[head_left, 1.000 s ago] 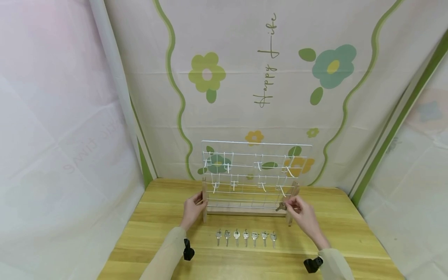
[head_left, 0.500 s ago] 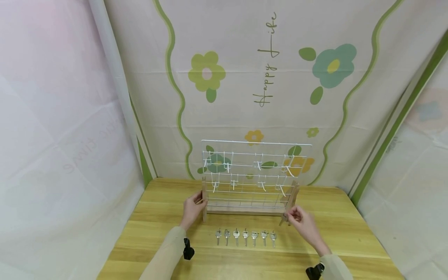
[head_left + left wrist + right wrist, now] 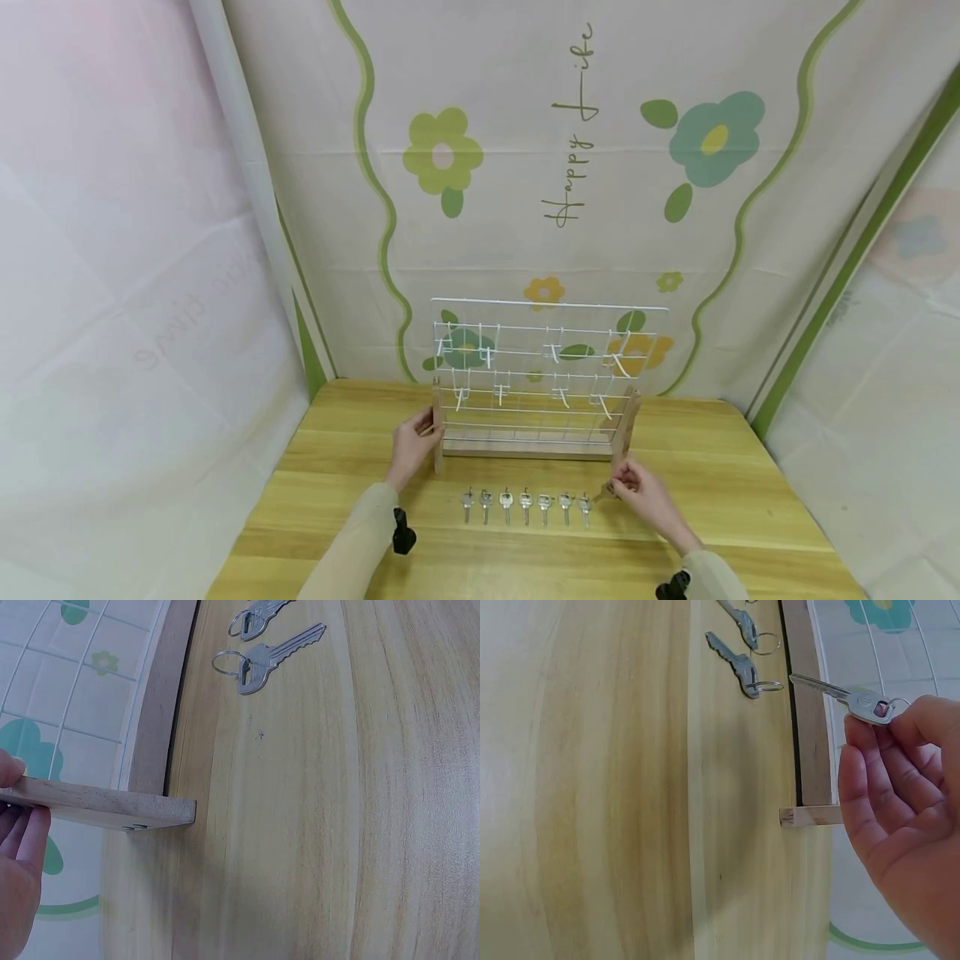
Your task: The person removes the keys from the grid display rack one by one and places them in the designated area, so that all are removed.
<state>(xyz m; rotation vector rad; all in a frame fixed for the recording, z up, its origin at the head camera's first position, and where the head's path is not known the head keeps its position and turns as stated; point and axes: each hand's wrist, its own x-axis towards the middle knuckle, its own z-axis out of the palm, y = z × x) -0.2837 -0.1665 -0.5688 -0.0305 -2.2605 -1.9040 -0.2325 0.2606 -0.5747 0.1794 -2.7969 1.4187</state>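
Observation:
A white wire grid rack with several hooks stands in a wooden base. My left hand grips the rack's left wooden upright; in the left wrist view, thumb and fingers lie on opposite faces of it. Between thumb and fingertips my right hand pinches a silver key by its head and ring, above the table in front of the right upright. Several more keys with rings, such as one key, lie in a row before the base.
The wooden table stretches in front and to both sides. Behind the rack hangs a pale flowered cloth. Further cloth walls close in the left and right sides.
My right hand has moved down and toward me with the key, from beside the right upright to near the right end of the key row. The left hand stays put.

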